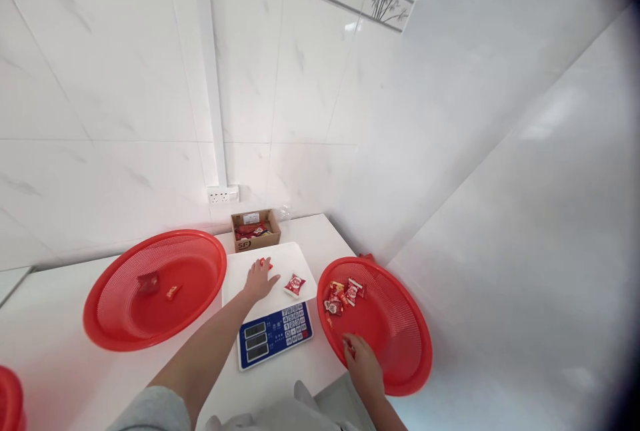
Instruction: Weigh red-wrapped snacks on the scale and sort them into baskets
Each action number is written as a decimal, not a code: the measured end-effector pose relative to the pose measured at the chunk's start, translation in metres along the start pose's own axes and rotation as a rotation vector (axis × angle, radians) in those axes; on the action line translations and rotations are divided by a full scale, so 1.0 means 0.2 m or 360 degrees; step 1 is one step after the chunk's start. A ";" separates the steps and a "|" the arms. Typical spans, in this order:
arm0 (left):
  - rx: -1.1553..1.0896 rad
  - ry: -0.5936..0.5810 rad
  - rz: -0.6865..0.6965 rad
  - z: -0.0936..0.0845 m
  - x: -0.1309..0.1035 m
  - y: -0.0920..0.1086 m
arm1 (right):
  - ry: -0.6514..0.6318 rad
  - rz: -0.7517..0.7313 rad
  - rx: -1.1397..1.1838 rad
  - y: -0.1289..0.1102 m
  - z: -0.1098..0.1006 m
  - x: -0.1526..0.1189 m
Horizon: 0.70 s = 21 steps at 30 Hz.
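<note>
My left hand [258,282] reaches over the white weighing plate [285,254] of a digital scale. Its thumb is spread away, and its fingertips touch a small red wrapped candy [269,263] that they partly cover. To the right of that hand, a red-and-white wrapped candy [295,285] lies on the plate. Over the near left rim of the right red basket [415,324], my right hand [364,363] has its fingers closed on a small red candy packet [351,350], mostly hidden. Several red, white and yellow wrapped candies [334,308] lie inside that basket.
Left of the scale stands another red basket [155,338] holding a dark red packet [149,282] and a small orange-red candy [173,292]. Behind the scale is a cardboard box [265,241] of packets. A third red basket [10,398] shows at lower left. Tiled walls enclose the table.
</note>
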<state>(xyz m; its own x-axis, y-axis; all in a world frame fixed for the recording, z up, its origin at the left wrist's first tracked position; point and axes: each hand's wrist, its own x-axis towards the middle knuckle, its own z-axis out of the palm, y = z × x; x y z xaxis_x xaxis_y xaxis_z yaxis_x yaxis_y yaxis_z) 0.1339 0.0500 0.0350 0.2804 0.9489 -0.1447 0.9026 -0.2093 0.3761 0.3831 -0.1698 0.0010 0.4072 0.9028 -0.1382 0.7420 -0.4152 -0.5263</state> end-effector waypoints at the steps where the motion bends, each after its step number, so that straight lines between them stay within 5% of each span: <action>1: -0.0021 -0.0027 0.0014 0.02 0.02 0.04 | -0.0011 0.0012 -0.0022 0.00 0.00 0.00; 6: -0.0091 -0.0200 0.0340 0.09 0.01 0.19 | -0.0009 0.0049 -0.0070 0.00 0.01 -0.01; 11: -0.0171 -0.0225 0.0598 0.12 -0.06 0.22 | 0.0048 0.0032 -0.0043 -0.01 0.02 -0.02; 16: -0.0278 -0.0081 0.0498 0.06 -0.08 0.12 | 0.0057 0.0037 -0.0002 -0.02 0.00 -0.02; 21: -0.0356 0.0163 0.0199 -0.11 -0.16 -0.13 | 0.0033 0.0023 0.0019 0.00 0.00 0.00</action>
<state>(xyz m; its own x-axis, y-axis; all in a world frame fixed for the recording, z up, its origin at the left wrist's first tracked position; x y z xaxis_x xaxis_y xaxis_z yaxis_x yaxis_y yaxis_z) 0.0947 0.0298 0.0495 0.3403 0.9403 0.0047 0.7654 -0.2799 0.5794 0.3831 -0.1698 0.0017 0.4290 0.8941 -0.1288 0.7294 -0.4270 -0.5345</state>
